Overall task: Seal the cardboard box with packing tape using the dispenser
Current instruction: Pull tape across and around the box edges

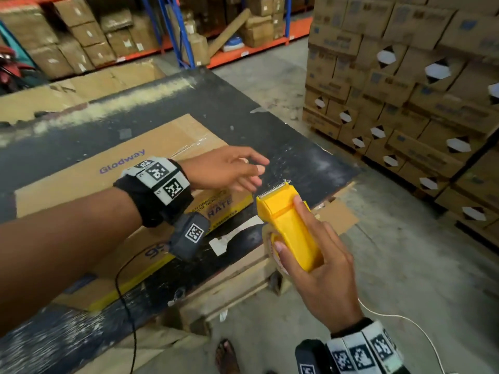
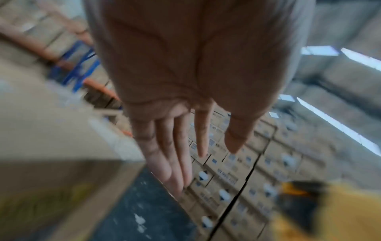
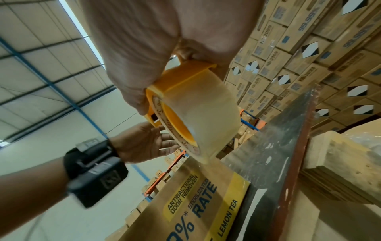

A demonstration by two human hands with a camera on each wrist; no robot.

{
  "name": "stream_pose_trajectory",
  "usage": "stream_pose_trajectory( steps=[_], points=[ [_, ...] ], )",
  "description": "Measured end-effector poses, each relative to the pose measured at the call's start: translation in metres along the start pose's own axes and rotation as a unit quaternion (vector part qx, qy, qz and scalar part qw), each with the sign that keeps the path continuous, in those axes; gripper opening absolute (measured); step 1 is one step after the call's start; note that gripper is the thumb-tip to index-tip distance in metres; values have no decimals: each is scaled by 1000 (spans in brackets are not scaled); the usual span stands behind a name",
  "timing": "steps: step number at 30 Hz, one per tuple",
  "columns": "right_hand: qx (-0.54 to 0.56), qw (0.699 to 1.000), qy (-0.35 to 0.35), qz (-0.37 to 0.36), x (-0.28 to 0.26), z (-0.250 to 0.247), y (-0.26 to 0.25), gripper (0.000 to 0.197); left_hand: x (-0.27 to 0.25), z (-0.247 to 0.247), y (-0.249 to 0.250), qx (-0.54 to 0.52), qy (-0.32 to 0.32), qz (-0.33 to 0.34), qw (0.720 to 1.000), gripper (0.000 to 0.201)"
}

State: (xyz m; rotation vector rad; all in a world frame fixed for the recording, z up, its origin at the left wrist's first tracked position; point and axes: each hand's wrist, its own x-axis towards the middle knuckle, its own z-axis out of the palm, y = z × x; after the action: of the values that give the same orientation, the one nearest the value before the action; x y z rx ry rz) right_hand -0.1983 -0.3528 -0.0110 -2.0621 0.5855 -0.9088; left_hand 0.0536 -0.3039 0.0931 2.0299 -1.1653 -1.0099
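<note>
A brown cardboard box (image 1: 108, 168) with purple lettering and a yellow band lies on the dark worktable (image 1: 229, 103); its printed side (image 3: 185, 203) shows in the right wrist view. My right hand (image 1: 310, 252) grips a yellow tape dispenser (image 1: 289, 222) off the table's near right edge, serrated blade pointing away. The roll of clear tape (image 3: 198, 114) sits in the dispenser (image 3: 175, 78). My left hand (image 1: 229, 168) hovers open above the box's right end, just left of the blade. Its fingers (image 2: 175, 154) are straight and hold nothing.
A tall stack of labelled cartons (image 1: 405, 90) stands on the floor to the right. Blue and orange racking (image 1: 175, 36) with more boxes fills the back. Flat cardboard (image 1: 67, 93) lies behind the table. A wooden pallet frame (image 1: 237, 287) sits under the table's edge.
</note>
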Motion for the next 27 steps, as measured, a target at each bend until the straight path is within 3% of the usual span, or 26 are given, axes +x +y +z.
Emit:
stream_pose_trajectory(
  steps=[3,7,12,16,20,24,27],
  points=[
    [11,1000,-14,-24,2,-1,-6,74,-24,10,0,-99,-55,-19,993,38],
    [15,998,-48,-40,1,2,-17,74,-48,11,-13,-197,-19,-12,980,39],
    [24,994,-89,-59,2,15,-41,72,-82,-5,-32,-215,41,-2,976,43],
    [12,990,-129,-63,6,34,-76,74,-114,-27,-48,-148,105,9,983,37],
    [-25,982,-173,-76,1,57,-125,76,-153,-82,-64,-90,165,20,982,41],
    [-69,977,-187,-75,-19,71,-172,78,-200,-184,-99,-53,256,13,965,48],
    [-82,974,-200,-76,-23,95,-206,79,-229,-238,-135,-44,283,0,958,74]
  ],
)
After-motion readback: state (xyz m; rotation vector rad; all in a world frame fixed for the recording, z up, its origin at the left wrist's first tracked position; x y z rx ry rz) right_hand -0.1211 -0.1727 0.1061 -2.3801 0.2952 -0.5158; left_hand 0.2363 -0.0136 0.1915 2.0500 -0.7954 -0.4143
